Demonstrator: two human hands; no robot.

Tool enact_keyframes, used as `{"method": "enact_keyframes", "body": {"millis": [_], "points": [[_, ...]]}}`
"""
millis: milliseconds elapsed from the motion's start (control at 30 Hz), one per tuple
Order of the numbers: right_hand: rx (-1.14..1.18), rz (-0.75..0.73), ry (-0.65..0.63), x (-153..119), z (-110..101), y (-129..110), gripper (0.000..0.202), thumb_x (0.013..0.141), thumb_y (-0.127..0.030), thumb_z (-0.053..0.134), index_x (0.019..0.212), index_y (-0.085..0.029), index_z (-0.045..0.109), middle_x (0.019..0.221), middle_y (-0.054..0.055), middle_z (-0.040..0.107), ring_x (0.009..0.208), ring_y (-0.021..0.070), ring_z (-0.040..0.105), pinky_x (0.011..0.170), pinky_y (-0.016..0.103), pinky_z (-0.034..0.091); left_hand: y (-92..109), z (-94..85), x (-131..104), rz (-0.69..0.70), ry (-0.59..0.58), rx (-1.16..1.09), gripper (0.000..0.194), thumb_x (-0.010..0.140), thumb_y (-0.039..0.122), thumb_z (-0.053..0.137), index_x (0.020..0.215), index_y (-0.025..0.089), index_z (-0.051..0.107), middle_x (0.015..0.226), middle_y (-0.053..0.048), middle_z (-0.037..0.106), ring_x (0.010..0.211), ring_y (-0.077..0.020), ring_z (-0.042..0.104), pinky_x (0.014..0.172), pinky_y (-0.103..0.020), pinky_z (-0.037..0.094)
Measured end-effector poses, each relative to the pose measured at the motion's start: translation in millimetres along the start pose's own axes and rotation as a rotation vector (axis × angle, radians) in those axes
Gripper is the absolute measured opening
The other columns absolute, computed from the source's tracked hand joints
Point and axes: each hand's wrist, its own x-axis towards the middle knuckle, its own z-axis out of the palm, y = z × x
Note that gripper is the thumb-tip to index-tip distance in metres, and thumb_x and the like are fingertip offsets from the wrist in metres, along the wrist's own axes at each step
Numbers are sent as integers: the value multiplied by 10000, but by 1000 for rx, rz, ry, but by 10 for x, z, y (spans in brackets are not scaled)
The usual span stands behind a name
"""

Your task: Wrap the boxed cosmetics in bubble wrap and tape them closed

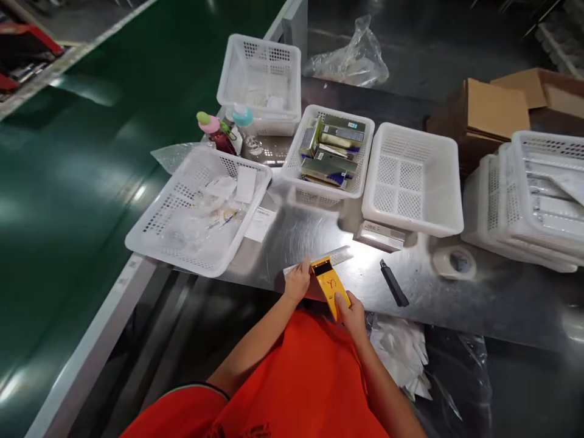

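In my right hand (353, 313) is a flat yellow handheld tool (332, 289) with a dark band across its upper end and a red mark on its face. My thumb lies on its lower part. The fingers of my left hand (297, 283) are closed on a clear plastic strip (340, 255) at the table's near edge, right beside the yellow tool's upper corner. Whether they also grip the tool, I cannot tell. A black utility knife (393, 283) lies to the right of my hands.
White baskets line the table: one with plastic bags (137, 240), one with boxed goods (368, 146), another (413, 225) beside it, and a stack (502, 182) at right. A tape roll (454, 263), flat white box (381, 236), and two drink bottles (219, 135) stand around.
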Motion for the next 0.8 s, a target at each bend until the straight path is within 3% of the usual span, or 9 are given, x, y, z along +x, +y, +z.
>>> {"method": "enact_keyframes", "body": {"millis": [233,433,567,700,800], "points": [[88,116,-7,-361,-102,347,530,778,-671,537,829,-152,632,771,81,686,632,192,568,547,280,441,30,-277,148,141,-175,98,534,940,270,534,1463,227,439,1228,-137,680,1132,-271,643,905,-340,502],[-40,79,103,-200,66,238,528,762,-680,491,680,-174,615,646,70,659,593,195,553,530,281,394,158,-417,197,212,-306,135,576,864,97,530,1428,205,485,1300,-163,635,1122,-297,642,943,-379,481],[-57,81,156,-153,123,207,485,770,-633,491,665,-182,635,631,67,662,575,198,556,522,284,385,344,-380,316,163,-371,124,449,796,194,627,1240,129,631,1471,-247,462,1109,-393,632,927,-470,481],[-56,107,168,-173,130,209,443,769,-594,499,639,-192,636,621,62,659,570,195,555,520,281,380,516,-236,568,111,-451,28,506,802,445,651,1167,95,654,1304,-269,587,1207,-471,540,977,-549,425],[-51,129,161,-179,127,177,419,763,-570,508,617,-195,623,604,55,644,565,188,547,513,277,369,517,-190,751,94,-528,-104,512,753,451,709,1154,137,656,1262,-213,635,1215,-423,544,1004,-494,420]]}}
